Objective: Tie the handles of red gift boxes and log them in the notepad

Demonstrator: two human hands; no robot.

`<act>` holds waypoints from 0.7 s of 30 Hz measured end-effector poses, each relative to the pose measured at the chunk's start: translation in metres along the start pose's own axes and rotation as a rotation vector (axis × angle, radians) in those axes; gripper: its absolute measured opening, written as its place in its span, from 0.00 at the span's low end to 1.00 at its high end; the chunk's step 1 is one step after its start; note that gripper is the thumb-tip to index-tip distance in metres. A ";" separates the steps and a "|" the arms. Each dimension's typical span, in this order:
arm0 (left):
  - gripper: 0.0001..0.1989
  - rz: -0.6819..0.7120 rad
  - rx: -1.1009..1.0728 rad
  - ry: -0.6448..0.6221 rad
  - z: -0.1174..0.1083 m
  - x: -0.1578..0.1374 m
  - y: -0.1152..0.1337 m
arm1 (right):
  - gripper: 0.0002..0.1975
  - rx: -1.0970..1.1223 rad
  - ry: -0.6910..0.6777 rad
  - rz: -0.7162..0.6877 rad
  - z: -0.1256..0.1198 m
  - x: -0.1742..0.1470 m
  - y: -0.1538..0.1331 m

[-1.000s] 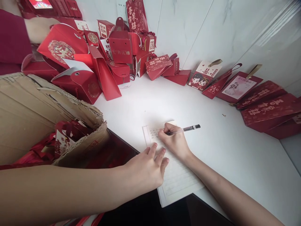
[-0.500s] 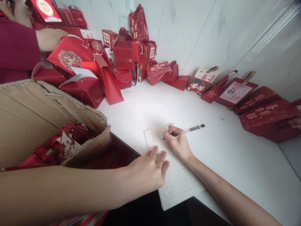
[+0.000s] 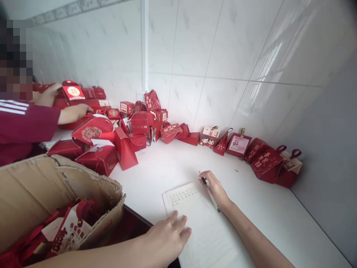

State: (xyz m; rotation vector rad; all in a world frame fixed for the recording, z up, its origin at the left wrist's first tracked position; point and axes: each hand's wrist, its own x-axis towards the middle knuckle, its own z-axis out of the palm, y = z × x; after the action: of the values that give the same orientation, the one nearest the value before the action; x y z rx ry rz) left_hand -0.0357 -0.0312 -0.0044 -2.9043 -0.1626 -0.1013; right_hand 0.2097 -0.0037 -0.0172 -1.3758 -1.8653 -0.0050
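Observation:
A lined paper pad point(image 3: 206, 238) with several short rows of handwriting near its top lies on the white table. My right hand point(image 3: 216, 190) grips a pen point(image 3: 211, 195) with a clear barrel over the pad's upper right corner. The pen's tip points up and away from the page, and its back end slants down toward my wrist. On the left side of the pad my left hand point(image 3: 170, 234) rests flat, fingers spread below the written rows.
An open cardboard box point(image 3: 92, 173) holding red packaging stands at my left. Red gift boxes point(image 3: 139, 123) crowd the table's back left, and red bags point(image 3: 266, 163) line the wall. A co-worker point(image 3: 30, 123) in a maroon shirt reaches among the boxes.
The view has tilted up, showing more wall and the co-worker. My right hand has turned the pen, lifting its tip off the writing and away from the page. My left hand stays on the pad.

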 end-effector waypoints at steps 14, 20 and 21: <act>0.14 -0.030 0.269 0.255 0.053 -0.002 -0.012 | 0.15 -0.008 -0.084 0.189 0.012 -0.004 0.016; 0.13 -0.031 0.340 0.313 0.059 0.002 -0.012 | 0.14 0.020 -0.085 0.194 0.015 -0.003 0.016; 0.13 -0.031 0.345 0.326 0.058 0.002 -0.012 | 0.14 0.024 -0.086 0.192 0.015 -0.004 0.017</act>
State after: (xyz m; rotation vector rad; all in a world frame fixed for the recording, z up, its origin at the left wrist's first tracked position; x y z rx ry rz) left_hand -0.0314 -0.0059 -0.0583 -2.5006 -0.1503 -0.4963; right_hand 0.2148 0.0067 -0.0366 -1.5548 -1.7892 0.1760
